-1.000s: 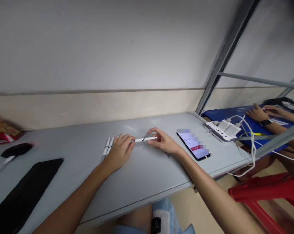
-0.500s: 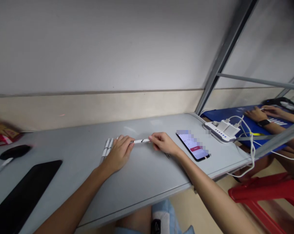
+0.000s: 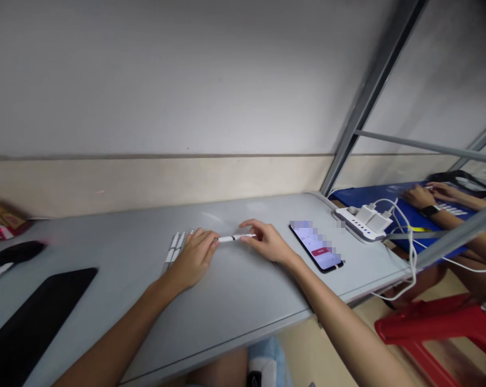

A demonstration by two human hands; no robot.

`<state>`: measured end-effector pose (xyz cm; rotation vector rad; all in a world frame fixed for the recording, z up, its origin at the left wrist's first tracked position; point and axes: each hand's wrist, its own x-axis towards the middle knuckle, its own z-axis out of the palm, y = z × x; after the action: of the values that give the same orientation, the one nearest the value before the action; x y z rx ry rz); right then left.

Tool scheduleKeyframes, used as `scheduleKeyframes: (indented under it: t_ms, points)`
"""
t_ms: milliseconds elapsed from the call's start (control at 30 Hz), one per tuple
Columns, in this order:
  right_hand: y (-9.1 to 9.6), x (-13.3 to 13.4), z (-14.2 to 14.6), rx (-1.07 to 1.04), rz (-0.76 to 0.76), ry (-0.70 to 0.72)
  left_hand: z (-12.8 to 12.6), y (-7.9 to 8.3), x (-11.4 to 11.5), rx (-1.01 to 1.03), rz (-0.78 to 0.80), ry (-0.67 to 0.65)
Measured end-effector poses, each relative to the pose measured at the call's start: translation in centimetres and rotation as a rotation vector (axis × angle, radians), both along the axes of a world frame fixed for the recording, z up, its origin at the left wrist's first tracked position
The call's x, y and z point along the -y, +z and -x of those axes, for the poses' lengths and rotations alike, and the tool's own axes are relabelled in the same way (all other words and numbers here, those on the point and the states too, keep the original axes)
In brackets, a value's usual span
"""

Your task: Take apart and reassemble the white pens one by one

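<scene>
Two bare hands meet over one slim white pen (image 3: 226, 239) in the head view, and the change from half a second ago is in the right hand (image 3: 269, 244). Then its thumb and fingers were pinched over the pen's right end; now they are spread, with the index finger raised off it and that end showing between them. This suggests that the pen is, for the moment, held mainly by the left hand.

The left hand (image 3: 194, 257) is closed, its thumb and fingertips gripping the pen's left end, while the back of the hand hides part of a row of pens (image 3: 172, 248) lying just to its left on the grey desk (image 3: 226, 306). The right hand is partly open in a loose curve around the pen's other end; its thumb lies right by the barrel, though whether it touches cannot be told. The pen lies roughly crosswise between the hands, near the middle of the desk, a dark band around its barrel.

To the right of the right hand lies a phone (image 3: 313, 245) with its screen lit, and farther right a white power strip (image 3: 359, 224) with chargers plugged in.
</scene>
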<state>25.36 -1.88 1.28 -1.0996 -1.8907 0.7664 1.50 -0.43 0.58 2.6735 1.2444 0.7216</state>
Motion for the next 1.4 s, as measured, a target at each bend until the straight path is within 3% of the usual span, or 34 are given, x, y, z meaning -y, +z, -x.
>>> scheduleKeyframes:
  t_ms: [133, 233, 333, 500, 600, 800, 967, 1100, 1400]
  points:
    - [0.0, 0.1, 0.1, 0.073, -0.115, 0.012, 0.3, -0.2, -0.3, -0.018, -0.01, 0.022]
    - [-0.2, 0.1, 0.3, 0.165, -0.092, -0.009, 0.5, -0.2, -0.4, -0.045, -0.026, 0.003]
    - [-0.4, 0.1, 0.5, 0.081, 0.095, 0.09, 0.5, 0.2, -0.1, -0.112, -0.129, 0.009]
    - [-0.2, 0.1, 0.1, -0.317, 0.6, 0.32, 0.2, 1.1, 0.9, -0.239, -0.387, 0.066]
    - [0.0, 0.1, -0.1, -0.436, 0.719, 0.336, -0.1, 1.4, 1.2, -0.249, -0.421, 0.065]
    - [0.4, -0.4, 0.3, -0.72, 0.41, 0.07, -0.2, 1.3, 0.8, -0.059, -0.274, 0.085]
    - [0.5, -1.3, -1.1, -1.163, 0.495, 0.078, 0.8, 0.8, -0.4, 0.02, -0.213, 0.218]
    - [0.3, -1.5, -2.1, -1.192, 0.498, 0.097, 1.8, 0.4, -1.5, 0.08, -0.195, 0.309]
    - [0.4, -1.4, -2.1, -1.184, 0.484, 0.146, 2.1, 0.2, -2.0, 0.098, -0.16, 0.321]
